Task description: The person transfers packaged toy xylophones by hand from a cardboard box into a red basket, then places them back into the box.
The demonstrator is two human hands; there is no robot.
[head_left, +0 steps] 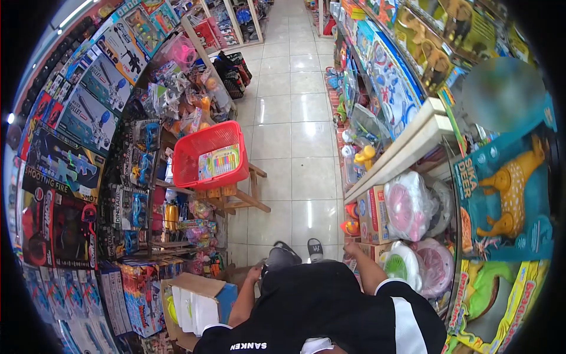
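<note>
A narrow aisle of pale floor tiles (289, 135) runs straight ahead between two walls of toys; it lies open down the middle, pinched on the left by a wooden stool (239, 197) whose legs jut into the walkway. A red basket (206, 154) sits tilted on the stool's top, holding a flat colourful toy pack.

The right hand (352, 248) reaches to the front edge of the lower right-hand shelf (389, 162), at the corner of a cardboard box there; whether its fingers close on anything I cannot tell. The left hand (254, 272) hangs low by the knee, just beside an open carton (197, 304) of white packs on the floor; its grip is hidden too.

Readable print: "SHOOTING FIRE" on a toy-gun box (59, 168) at left, "SIKA DEER" on a blue deer box (507, 194) at right, and "SANKEN" upside down on the black shirt (318, 315). Bagged round pink and green toys (413, 206) crowd the shelf edge near the right hand.
</note>
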